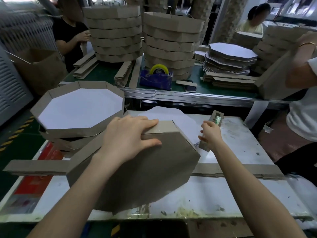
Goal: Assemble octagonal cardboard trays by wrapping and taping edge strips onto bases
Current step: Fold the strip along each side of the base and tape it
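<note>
— The left hand?
— Fingers lie flat on the edge strip, thumb pressed to the brown underside of the octagonal tray, which is tilted up on the white worktable.
— The right hand?
— It grips a small cardboard piece with a shiny patch, just beside the tray's right corner.
— Further left?
— A finished tray tops a stack.

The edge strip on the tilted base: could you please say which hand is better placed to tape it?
Right, probably: the right hand grips a taped card beside the base, while the left hand presses the edge strip down.
</note>
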`<state>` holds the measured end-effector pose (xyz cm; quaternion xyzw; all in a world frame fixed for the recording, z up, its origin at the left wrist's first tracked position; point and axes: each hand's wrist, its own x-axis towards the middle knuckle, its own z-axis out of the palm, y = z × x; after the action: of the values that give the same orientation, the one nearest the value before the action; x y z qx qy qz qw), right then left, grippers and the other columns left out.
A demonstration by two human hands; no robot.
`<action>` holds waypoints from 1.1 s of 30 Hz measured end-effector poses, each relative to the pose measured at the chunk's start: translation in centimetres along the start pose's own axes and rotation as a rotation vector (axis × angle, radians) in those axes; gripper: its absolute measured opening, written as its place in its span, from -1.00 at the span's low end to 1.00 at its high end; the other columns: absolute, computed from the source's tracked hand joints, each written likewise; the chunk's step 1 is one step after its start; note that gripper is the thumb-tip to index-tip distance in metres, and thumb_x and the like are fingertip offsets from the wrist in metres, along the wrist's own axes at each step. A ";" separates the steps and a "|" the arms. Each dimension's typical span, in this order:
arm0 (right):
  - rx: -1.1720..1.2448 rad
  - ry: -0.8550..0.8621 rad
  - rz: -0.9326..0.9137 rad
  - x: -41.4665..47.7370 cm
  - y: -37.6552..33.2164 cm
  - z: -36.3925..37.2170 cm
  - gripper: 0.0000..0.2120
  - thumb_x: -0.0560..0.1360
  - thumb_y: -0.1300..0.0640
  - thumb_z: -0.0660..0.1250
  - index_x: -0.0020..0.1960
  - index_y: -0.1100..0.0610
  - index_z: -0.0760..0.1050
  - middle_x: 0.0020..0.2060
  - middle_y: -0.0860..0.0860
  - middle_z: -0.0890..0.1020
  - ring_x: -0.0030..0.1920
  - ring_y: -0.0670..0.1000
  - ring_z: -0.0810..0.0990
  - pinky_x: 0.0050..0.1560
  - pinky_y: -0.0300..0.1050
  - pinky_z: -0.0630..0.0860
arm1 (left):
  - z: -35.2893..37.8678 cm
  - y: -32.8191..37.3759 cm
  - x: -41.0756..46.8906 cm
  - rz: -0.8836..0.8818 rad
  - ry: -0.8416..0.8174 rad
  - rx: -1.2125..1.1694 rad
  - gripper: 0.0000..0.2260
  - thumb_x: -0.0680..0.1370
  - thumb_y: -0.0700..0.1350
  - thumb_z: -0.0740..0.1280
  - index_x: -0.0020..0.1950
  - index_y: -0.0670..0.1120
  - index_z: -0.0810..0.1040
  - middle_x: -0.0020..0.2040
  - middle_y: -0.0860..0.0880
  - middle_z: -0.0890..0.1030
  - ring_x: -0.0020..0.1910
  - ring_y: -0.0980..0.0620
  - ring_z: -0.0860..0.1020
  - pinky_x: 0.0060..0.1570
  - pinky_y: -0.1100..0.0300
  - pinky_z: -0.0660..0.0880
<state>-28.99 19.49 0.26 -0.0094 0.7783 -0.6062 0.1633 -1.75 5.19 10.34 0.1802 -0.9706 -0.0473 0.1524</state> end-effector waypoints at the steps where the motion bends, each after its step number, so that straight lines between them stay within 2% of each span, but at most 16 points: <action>1: -0.036 0.004 0.062 1.3 0.5 -0.4 -0.63 0.64 0.19 0.18 0.45 0.18 0.37 0.21 0.10 0.48 0.12 0.12 0.50 0.03 0.06 0.60 | -0.1 0.0 0.3 0.003 -0.013 0.006 -0.34 0.36 0.48 0.08 0.40 0.27 0.40 0.19 0.20 0.57 0.09 0.06 0.50 -0.09 0.11 0.37; 3: -0.173 0.040 0.163 3.7 1.4 -1.1 -0.56 0.63 0.13 0.20 0.49 0.21 0.32 0.38 0.17 0.40 0.30 0.26 0.43 0.30 0.20 0.47 | -0.1 0.1 0.7 0.020 -0.041 0.004 -0.26 0.31 0.53 -0.03 0.41 0.29 0.37 0.21 0.24 0.56 0.10 0.09 0.48 -0.11 0.13 0.34; 4: -0.211 0.055 0.203 4.7 1.8 -1.3 -0.55 0.62 0.11 0.20 0.48 0.24 0.32 0.40 0.21 0.39 0.32 0.29 0.42 0.34 0.21 0.43 | -0.1 0.3 0.9 0.032 -0.056 0.000 -0.24 0.29 0.54 -0.07 0.42 0.30 0.36 0.22 0.25 0.55 0.11 0.11 0.47 -0.10 0.14 0.33; 9: -0.147 0.084 0.309 8.1 3.2 -1.6 -0.63 0.64 0.18 0.13 0.41 0.28 0.30 0.33 0.26 0.43 0.31 0.32 0.44 0.28 0.22 0.44 | 0.1 0.8 1.6 0.046 -0.077 0.016 -0.24 0.27 0.56 -0.11 0.41 0.36 0.33 0.27 0.27 0.52 0.16 0.13 0.46 -0.08 0.16 0.30; 11: -0.126 0.028 0.289 8.9 3.7 -1.6 -0.61 0.64 0.24 0.12 0.45 0.28 0.30 0.36 0.27 0.44 0.35 0.30 0.45 0.18 0.15 0.48 | 0.1 0.8 1.7 0.038 -0.095 0.004 -0.24 0.27 0.57 -0.11 0.40 0.37 0.33 0.28 0.28 0.51 0.17 0.14 0.46 -0.04 0.15 0.36; 13: -0.110 0.007 0.288 9.6 4.1 -1.7 -0.60 0.64 0.26 0.12 0.47 0.31 0.30 0.30 0.24 0.48 0.35 0.26 0.48 0.13 0.07 0.51 | 0.1 0.6 1.8 0.038 -0.099 -0.009 -0.27 0.30 0.58 -0.08 0.39 0.37 0.34 0.28 0.28 0.51 0.17 0.14 0.47 -0.02 0.16 0.38; 14: -0.080 0.040 0.309 9.9 4.4 -1.7 -0.59 0.64 0.28 0.14 0.47 0.31 0.31 0.26 0.21 0.49 0.33 0.25 0.49 0.15 0.05 0.51 | 0.1 0.5 1.8 0.037 -0.102 -0.013 -0.29 0.31 0.59 -0.06 0.38 0.38 0.34 0.28 0.28 0.51 0.17 0.15 0.47 -0.04 0.17 0.37; 16: -0.049 0.116 0.337 10.8 4.9 -1.8 -0.56 0.59 0.31 0.21 0.45 0.31 0.30 0.30 0.21 0.49 0.30 0.25 0.49 0.25 0.09 0.48 | 0.1 0.3 1.9 0.024 -0.107 -0.013 -0.32 0.31 0.58 -0.03 0.37 0.41 0.35 0.27 0.31 0.50 0.16 0.17 0.47 -0.07 0.20 0.32; 20: -0.057 0.073 0.364 12.1 5.1 -2.1 -0.55 0.57 0.33 0.25 0.44 0.33 0.31 0.30 0.26 0.51 0.29 0.27 0.51 0.23 0.12 0.49 | 0.2 0.4 2.1 -0.012 -0.089 0.004 -0.34 0.30 0.57 -0.02 0.35 0.42 0.36 0.24 0.34 0.51 0.14 0.18 0.48 -0.11 0.21 0.33; 22: -0.032 0.100 0.390 12.6 5.0 -2.4 -0.56 0.55 0.36 0.28 0.42 0.35 0.33 0.22 0.27 0.54 0.27 0.27 0.53 0.25 0.17 0.50 | 0.3 0.5 2.0 -0.031 -0.077 0.010 -0.33 0.30 0.57 -0.01 0.34 0.42 0.38 0.24 0.34 0.51 0.13 0.18 0.48 -0.13 0.22 0.28; 24: 0.003 0.122 0.409 12.8 4.6 -2.7 -0.55 0.53 0.37 0.30 0.40 0.34 0.35 0.16 0.23 0.55 0.23 0.26 0.55 0.25 0.19 0.50 | 0.4 0.6 1.9 -0.044 -0.067 0.008 -0.34 0.30 0.57 0.00 0.33 0.41 0.40 0.22 0.35 0.52 0.11 0.18 0.49 -0.15 0.22 0.26; 25: 0.039 0.131 0.423 12.8 4.5 -2.7 -0.56 0.53 0.36 0.29 0.39 0.33 0.36 0.12 0.19 0.55 0.19 0.24 0.55 0.22 0.14 0.51 | 0.5 0.6 1.9 -0.048 -0.056 0.002 -0.34 0.30 0.57 0.02 0.32 0.40 0.41 0.21 0.34 0.53 0.09 0.17 0.50 -0.15 0.22 0.27; 27: 0.150 0.161 0.449 12.5 4.4 -2.5 -0.64 0.55 0.28 0.26 0.33 0.24 0.41 -0.04 0.10 0.52 -0.03 0.13 0.55 0.07 -0.02 0.49 | 0.5 0.7 2.0 -0.058 -0.039 -0.007 -0.36 0.30 0.58 0.06 0.31 0.40 0.43 0.18 0.34 0.54 0.07 0.16 0.50 -0.16 0.21 0.27; 29: 0.317 0.203 0.468 12.2 4.4 -2.2 -0.75 0.52 0.20 0.26 0.19 0.16 0.49 -0.16 0.03 0.54 -0.22 0.04 0.51 -0.05 -0.07 0.51 | 0.5 0.8 2.2 -0.067 -0.041 -0.006 -0.36 0.31 0.58 0.09 0.31 0.39 0.44 0.16 0.34 0.55 0.05 0.16 0.50 -0.20 0.21 0.28; 31: 0.495 0.277 0.436 11.7 4.2 -1.8 -0.86 0.48 0.15 0.28 0.00 0.17 0.54 -0.19 0.02 0.59 -0.29 0.03 0.53 -0.14 -0.10 0.55 | 0.5 1.1 2.5 -0.085 -0.048 0.007 -0.36 0.30 0.55 0.07 0.32 0.39 0.43 0.15 0.34 0.55 0.05 0.15 0.50 -0.22 0.20 0.29; 33: 0.628 0.337 0.397 11.0 4.5 -1.5 -0.88 0.43 0.08 0.29 -0.19 0.12 0.54 -0.28 -0.02 0.59 -0.36 -0.01 0.51 -0.32 -0.21 0.47 | 0.6 1.2 2.7 -0.106 -0.052 0.016 -0.33 0.28 0.56 0.03 0.32 0.39 0.42 0.17 0.34 0.54 0.07 0.14 0.50 -0.21 0.18 0.31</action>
<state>-38.98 19.78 -6.31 0.2908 0.5580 -0.7640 0.1425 -4.71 5.39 10.73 0.2315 -0.9636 -0.0523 0.1230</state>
